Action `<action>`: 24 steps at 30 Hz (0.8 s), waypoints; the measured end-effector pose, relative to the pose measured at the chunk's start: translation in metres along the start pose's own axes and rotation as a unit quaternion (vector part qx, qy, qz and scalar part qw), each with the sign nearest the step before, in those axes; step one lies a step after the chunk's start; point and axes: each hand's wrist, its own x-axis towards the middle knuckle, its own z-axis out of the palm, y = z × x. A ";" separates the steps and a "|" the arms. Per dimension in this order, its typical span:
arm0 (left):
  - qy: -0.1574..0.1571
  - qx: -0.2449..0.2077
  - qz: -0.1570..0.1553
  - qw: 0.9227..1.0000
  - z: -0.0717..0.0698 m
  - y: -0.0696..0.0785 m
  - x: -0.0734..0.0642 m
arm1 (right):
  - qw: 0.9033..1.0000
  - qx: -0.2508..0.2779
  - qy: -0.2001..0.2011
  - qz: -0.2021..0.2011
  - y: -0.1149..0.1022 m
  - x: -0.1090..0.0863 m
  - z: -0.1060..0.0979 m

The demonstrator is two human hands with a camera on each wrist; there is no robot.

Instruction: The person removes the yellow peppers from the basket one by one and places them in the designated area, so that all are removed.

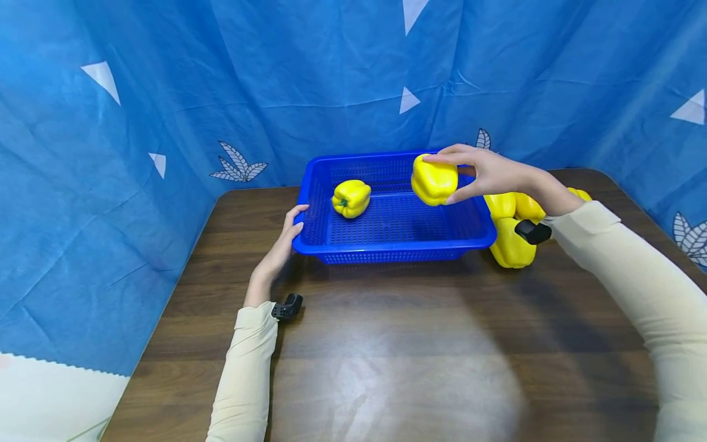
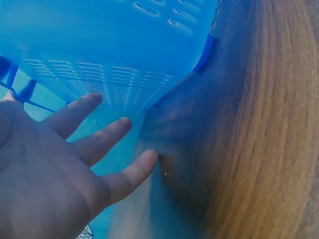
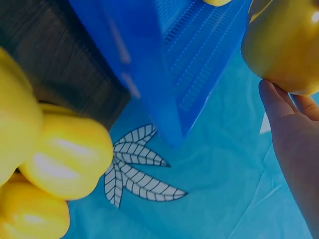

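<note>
A yellow bell pepper is held up over the right part of the blue plastic basket. My right hand grips it between thumb and fingers, as the right wrist view also shows. Another yellow bell pepper lies inside the basket on the left, its green stem end facing me. At the basket's left rim, my left hand touches the edge with its thumb and a finger. Three of its fingers stretch out, spread and nearly straight, beside the basket's outer wall in the left wrist view.
Several more yellow bell peppers sit on the wooden table just right of the basket, partly hidden behind my right wrist. A blue patterned curtain hangs directly behind the basket and along the table's left and right sides.
</note>
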 end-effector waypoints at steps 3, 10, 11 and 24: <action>0.001 -0.003 0.002 1.000 0.000 0.001 0.000 | 1.000 0.005 0.011 -0.005 0.001 -0.007 -0.003; -0.001 -0.003 -0.005 1.000 0.001 0.003 -0.002 | 0.999 -0.009 0.031 -0.001 0.005 -0.024 -0.008; -0.001 -0.002 -0.006 1.000 0.001 0.004 -0.002 | 0.999 -0.010 0.034 0.001 0.005 -0.025 -0.009; -0.002 -0.002 -0.006 1.000 0.001 0.003 -0.002 | 0.997 0.006 0.069 0.026 0.012 -0.053 -0.018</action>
